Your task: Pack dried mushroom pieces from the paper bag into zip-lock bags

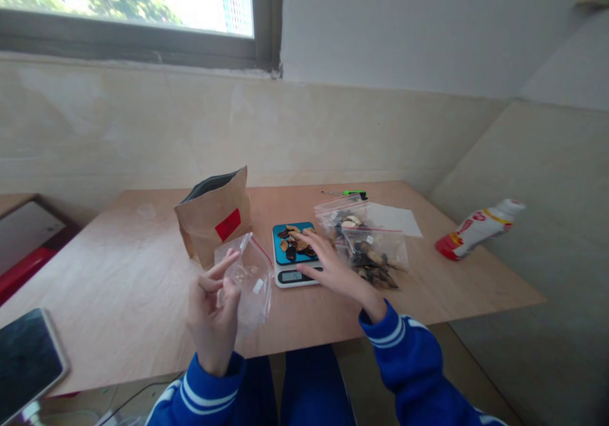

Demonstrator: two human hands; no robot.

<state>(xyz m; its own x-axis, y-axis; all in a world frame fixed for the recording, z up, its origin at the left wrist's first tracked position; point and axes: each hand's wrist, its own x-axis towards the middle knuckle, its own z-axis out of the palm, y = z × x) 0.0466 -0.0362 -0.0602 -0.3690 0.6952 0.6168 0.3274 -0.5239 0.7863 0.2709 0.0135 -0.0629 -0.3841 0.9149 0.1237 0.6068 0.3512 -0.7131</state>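
My right hand (328, 264) reaches over a kitchen scale (280, 279), fingers stretched out and thumb apart, its fingertips at the edge of a pile of dried brown slices (291, 242). Whether they touch the slices I cannot tell. The pile lies on the scale's blue top (279, 253), with a lit display in front. My left hand (212, 318) is raised at the near side of a clear zip bag (252, 280), index finger extended and thumb apart, gripping nothing visible. The bag lies left of the scale and looks almost empty, with a small white label.
Behind the zip bag stands an open brown paper pouch (209, 217) with a red label. Filled zip bags (375, 255), white paper (397, 219) and a green-handled screwdriver (352, 193) lie right of the scale. A red-and-white bottle (476, 229) leans farther right; a tablet (31, 362) sits left.
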